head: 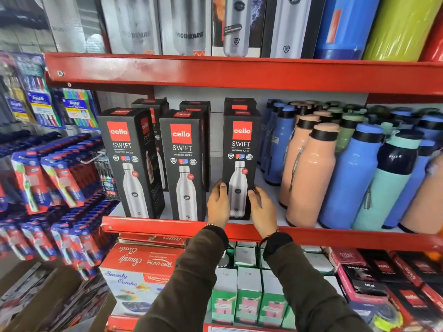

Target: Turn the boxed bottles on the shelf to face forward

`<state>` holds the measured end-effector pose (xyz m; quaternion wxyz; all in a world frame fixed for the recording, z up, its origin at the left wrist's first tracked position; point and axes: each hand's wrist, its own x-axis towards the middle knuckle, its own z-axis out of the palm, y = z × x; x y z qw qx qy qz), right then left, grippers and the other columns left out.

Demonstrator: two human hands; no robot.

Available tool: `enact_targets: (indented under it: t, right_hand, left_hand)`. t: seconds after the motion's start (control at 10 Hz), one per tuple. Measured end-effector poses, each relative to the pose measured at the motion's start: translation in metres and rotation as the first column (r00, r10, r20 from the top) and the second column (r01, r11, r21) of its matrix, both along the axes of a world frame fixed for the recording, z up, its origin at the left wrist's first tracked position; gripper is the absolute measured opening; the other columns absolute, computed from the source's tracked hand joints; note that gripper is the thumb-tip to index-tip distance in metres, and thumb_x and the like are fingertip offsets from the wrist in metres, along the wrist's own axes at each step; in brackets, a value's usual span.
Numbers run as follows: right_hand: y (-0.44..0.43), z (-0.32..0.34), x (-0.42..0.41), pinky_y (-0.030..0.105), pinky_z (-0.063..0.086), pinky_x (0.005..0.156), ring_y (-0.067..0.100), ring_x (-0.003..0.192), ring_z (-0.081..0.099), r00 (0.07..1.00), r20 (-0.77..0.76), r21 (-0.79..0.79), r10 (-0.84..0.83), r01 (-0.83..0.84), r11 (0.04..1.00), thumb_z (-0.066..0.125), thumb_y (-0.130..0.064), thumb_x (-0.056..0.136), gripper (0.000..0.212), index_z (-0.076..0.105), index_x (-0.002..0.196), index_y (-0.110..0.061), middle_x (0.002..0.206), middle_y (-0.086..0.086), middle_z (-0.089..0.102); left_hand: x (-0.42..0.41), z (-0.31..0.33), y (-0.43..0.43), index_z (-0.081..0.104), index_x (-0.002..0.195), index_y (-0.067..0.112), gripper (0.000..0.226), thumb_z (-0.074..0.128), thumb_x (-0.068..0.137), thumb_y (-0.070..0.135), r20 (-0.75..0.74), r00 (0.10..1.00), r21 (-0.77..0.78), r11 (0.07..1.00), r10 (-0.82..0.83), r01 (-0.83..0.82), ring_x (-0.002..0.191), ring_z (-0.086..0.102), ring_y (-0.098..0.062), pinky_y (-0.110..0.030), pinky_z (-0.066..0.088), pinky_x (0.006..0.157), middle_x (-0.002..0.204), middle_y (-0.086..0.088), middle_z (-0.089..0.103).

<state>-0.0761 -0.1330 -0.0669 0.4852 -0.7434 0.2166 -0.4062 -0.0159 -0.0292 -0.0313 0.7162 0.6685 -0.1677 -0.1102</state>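
Three black boxed bottles with a red logo stand in a front row on the red shelf. The left box is turned slightly and shows its side panel. The middle box faces forward. The right box also faces forward and is held at its lower end between both hands. My left hand grips its left edge and my right hand grips its right edge. More black boxes stand behind the front row.
Loose peach, blue and teal bottles crowd the shelf right of the boxes. Toothbrush packs hang at the left. Boxed flasks fill the shelf above, and cartons sit on the shelf below.
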Motion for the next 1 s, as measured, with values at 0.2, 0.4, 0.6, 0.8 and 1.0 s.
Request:
enact_targets:
  t: [0.2,0.4,0.6,0.8,1.0]
  right_hand:
    - [0.008,-0.003,-0.013,0.015,0.038,0.093,0.007,0.115,0.055,0.999,-0.026,-0.008,0.02,-0.02,1.0,0.053,-0.033,0.1,0.036,0.057,0.132,-0.017,0.119,-0.01,0.06]
    - [0.021,-0.001,-0.027,-0.007,0.033,0.079,0.005,0.109,0.058,1.0,-0.021,-0.013,0.017,-0.017,1.0,0.055,-0.032,0.099,0.032,0.061,0.127,-0.019,0.113,-0.011,0.063]
    - [0.028,0.003,-0.033,0.025,0.041,0.095,0.016,0.116,0.06,0.998,-0.054,-0.027,-0.01,0.008,1.0,0.052,-0.033,0.1,0.035,0.059,0.129,-0.016,0.125,0.003,0.067]
    - [0.036,0.01,-0.035,0.026,0.039,0.097,0.023,0.124,0.057,0.995,-0.102,-0.002,0.011,-0.011,1.0,0.049,-0.032,0.101,0.038,0.055,0.134,-0.013,0.131,0.008,0.064]
    - [0.04,0.03,-0.059,-0.002,0.033,0.084,0.006,0.117,0.05,0.995,0.091,0.045,-0.031,0.027,0.999,0.052,-0.03,0.101,0.044,0.045,0.143,-0.016,0.145,0.003,0.051]
  left_hand:
    - [-0.008,-0.008,0.013,0.048,0.147,0.017,0.045,0.04,0.106,0.035,0.014,1.0,0.002,1.0,0.02,-0.02,0.142,0.043,-0.019,-0.021,0.027,0.106,0.152,-0.004,0.05]
    - [-0.014,-0.012,0.026,0.048,0.147,0.017,0.046,0.04,0.106,0.036,0.048,0.999,0.027,0.999,0.019,-0.021,0.142,0.043,-0.02,-0.023,0.028,0.11,0.152,-0.005,0.05]
    - [-0.019,-0.011,0.031,0.048,0.147,0.016,0.046,0.038,0.107,0.036,0.066,0.998,0.056,0.998,0.009,-0.013,0.142,0.044,-0.021,-0.021,0.026,0.107,0.151,-0.005,0.051]
    - [-0.021,-0.006,0.036,0.043,0.151,0.014,0.048,0.036,0.108,0.034,0.064,0.997,0.066,0.997,-0.03,0.026,0.146,0.039,-0.02,-0.02,0.023,0.109,0.156,-0.005,0.046]
    - [-0.042,-0.008,0.045,0.036,0.154,0.015,0.049,0.041,0.107,0.027,0.258,0.964,-0.109,0.994,0.058,-0.03,0.148,0.038,-0.012,-0.02,0.028,0.116,0.158,0.0,0.041]
